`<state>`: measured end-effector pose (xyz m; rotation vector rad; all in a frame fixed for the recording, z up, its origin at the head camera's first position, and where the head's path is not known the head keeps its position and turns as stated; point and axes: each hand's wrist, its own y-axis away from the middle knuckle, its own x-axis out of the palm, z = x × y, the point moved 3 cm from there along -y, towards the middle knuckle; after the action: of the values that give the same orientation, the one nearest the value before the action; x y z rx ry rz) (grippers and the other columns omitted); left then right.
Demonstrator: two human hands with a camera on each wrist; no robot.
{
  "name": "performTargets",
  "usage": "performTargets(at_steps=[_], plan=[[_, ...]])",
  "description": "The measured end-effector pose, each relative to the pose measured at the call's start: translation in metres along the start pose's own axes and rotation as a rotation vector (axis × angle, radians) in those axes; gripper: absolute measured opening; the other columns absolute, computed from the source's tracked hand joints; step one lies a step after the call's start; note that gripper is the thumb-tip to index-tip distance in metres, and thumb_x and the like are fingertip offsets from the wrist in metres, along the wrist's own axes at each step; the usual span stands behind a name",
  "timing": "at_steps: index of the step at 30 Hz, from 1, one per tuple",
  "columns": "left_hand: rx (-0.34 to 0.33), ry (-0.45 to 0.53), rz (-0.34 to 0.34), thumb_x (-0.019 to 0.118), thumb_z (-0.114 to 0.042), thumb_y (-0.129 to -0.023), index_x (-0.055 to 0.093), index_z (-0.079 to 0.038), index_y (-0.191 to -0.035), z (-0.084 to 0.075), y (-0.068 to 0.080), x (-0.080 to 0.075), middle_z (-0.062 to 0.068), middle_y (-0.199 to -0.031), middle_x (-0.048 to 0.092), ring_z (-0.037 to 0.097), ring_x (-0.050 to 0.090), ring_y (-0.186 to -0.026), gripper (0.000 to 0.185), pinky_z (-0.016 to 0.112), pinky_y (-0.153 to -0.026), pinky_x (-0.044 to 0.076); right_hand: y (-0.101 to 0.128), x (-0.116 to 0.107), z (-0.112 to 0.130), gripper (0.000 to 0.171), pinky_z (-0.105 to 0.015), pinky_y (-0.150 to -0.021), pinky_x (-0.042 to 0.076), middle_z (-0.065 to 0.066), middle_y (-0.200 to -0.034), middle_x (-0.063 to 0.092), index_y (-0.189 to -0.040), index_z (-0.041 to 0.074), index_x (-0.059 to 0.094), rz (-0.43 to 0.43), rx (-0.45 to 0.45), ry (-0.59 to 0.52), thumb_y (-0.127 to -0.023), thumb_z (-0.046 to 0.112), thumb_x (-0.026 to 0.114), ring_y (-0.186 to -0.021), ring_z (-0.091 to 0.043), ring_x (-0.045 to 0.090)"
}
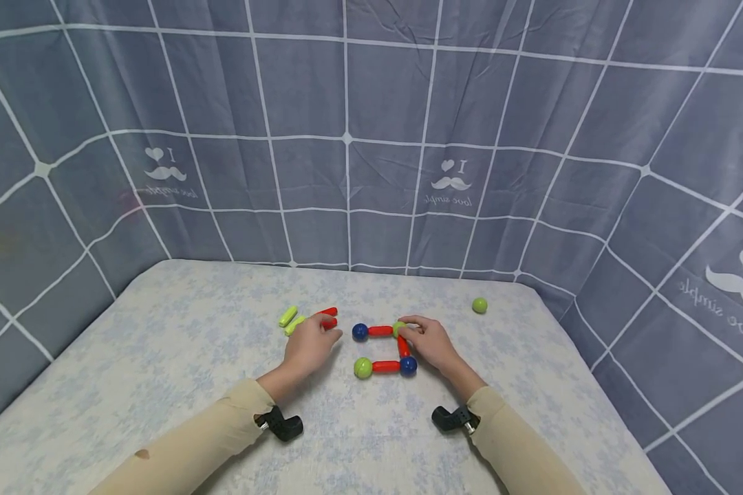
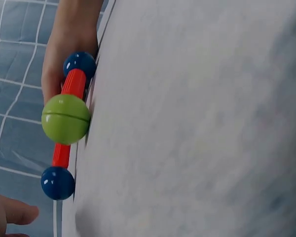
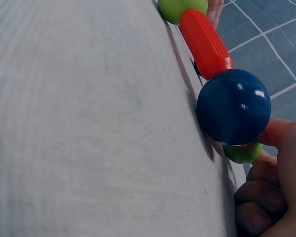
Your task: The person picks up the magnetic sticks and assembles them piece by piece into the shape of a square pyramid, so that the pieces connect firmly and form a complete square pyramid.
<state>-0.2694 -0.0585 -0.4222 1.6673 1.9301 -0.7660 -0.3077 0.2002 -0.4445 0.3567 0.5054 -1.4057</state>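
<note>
A U-shaped build of red rods and balls lies on the table, with a blue ball (image 1: pixel 360 332) and a green ball (image 1: pixel 363 368) at its ends. At the far right corner, my right hand (image 1: pixel 432 342) pinches another green ball (image 1: pixel 399 329), seen beyond the near blue ball (image 3: pixel 234 106) in the right wrist view. My left hand (image 1: pixel 312 346) reaches over loose red rods (image 1: pixel 328 312) left of the build and partly covers them. Its thumb (image 2: pixel 20 211) is extended in the left wrist view, where nothing shows in its grasp. Yellow-green rods (image 1: pixel 288 316) lie beside that hand.
A loose green ball (image 1: pixel 479 305) sits at the back right of the table (image 1: pixel 223 295), which has a pale patterned cover. Behind and along the sides hangs a grey-blue checked curtain (image 1: pixel 384 172). Each wrist carries a black mount (image 1: pixel 285 425).
</note>
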Motion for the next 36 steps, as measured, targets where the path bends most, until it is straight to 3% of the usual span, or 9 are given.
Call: performTargets(at_steps=[2, 7, 13, 16, 22, 29, 36], plan=[[-0.021, -0.020, -0.002, 0.071, -0.026, -0.091, 0.067, -0.005, -0.128, 0.002, -0.003, -0.001, 0.009, -0.096, 0.072, 0.017, 0.055, -0.066, 0.042, 0.029, -0.054, 0.038, -0.001, 0.001, -0.001, 0.035, -0.027, -0.054, 0.036, 0.004, -0.057, 0.041, -0.124, 0.014, 0.072, -0.003, -0.002, 0.001, -0.095, 0.033, 0.069, -0.054, -0.013, 0.039], [-0.039, -0.087, 0.002, 0.069, -0.021, -0.091, 0.066, -0.002, -0.131, 0.004, -0.008, -0.002, 0.014, -0.111, 0.073, 0.019, 0.061, -0.073, 0.044, 0.029, -0.056, 0.042, -0.002, 0.001, -0.003, 0.035, -0.027, -0.054, 0.036, 0.004, -0.057, 0.041, -0.124, 0.015, 0.072, -0.006, -0.006, 0.002, -0.094, 0.034, 0.069, -0.054, -0.013, 0.039], [-0.032, -0.143, 0.022, 0.067, -0.013, -0.090, 0.071, -0.002, -0.123, 0.001, -0.010, -0.002, 0.015, -0.116, 0.072, 0.025, 0.069, -0.089, 0.035, 0.031, -0.058, 0.047, -0.003, 0.002, -0.003, 0.035, -0.027, -0.054, 0.035, 0.005, -0.056, 0.041, -0.123, 0.015, 0.072, -0.009, -0.008, 0.005, -0.094, 0.034, 0.069, -0.054, -0.013, 0.040], [-0.029, -0.137, 0.028, 0.067, -0.011, -0.090, 0.072, -0.001, -0.120, 0.002, -0.010, -0.002, 0.015, -0.115, 0.073, 0.025, 0.069, -0.086, 0.032, 0.031, -0.055, 0.046, -0.002, 0.001, -0.003, 0.035, -0.027, -0.054, 0.035, 0.005, -0.057, 0.042, -0.123, 0.015, 0.072, -0.010, -0.008, 0.001, -0.094, 0.034, 0.070, -0.055, -0.013, 0.040], [-0.025, -0.157, 0.071, 0.068, -0.007, -0.084, 0.077, -0.005, -0.104, 0.004, -0.010, 0.001, 0.008, -0.099, 0.076, 0.018, 0.063, -0.072, 0.022, 0.030, -0.052, 0.044, -0.001, 0.002, -0.003, 0.036, -0.027, -0.054, 0.035, 0.004, -0.056, 0.041, -0.124, 0.014, 0.072, -0.005, -0.006, 0.001, -0.094, 0.033, 0.069, -0.054, -0.013, 0.039], [0.018, -0.187, 0.102, 0.078, -0.014, -0.082, 0.078, -0.009, -0.083, 0.001, -0.007, 0.002, -0.001, -0.077, 0.072, 0.015, 0.059, -0.062, 0.005, 0.029, -0.050, 0.042, -0.001, 0.000, -0.001, 0.036, -0.027, -0.054, 0.035, 0.004, -0.057, 0.041, -0.124, 0.014, 0.072, -0.003, -0.004, 0.002, -0.094, 0.033, 0.069, -0.054, -0.013, 0.038], [0.026, -0.214, 0.141, 0.080, -0.022, -0.083, 0.069, -0.015, -0.064, -0.007, -0.002, 0.001, -0.005, -0.055, 0.058, 0.010, 0.047, -0.049, 0.023, 0.024, -0.043, 0.031, -0.002, 0.000, -0.002, 0.034, -0.027, -0.054, 0.035, 0.005, -0.057, 0.041, -0.123, 0.016, 0.073, -0.008, -0.001, 0.008, -0.094, 0.033, 0.069, -0.055, -0.013, 0.039]])
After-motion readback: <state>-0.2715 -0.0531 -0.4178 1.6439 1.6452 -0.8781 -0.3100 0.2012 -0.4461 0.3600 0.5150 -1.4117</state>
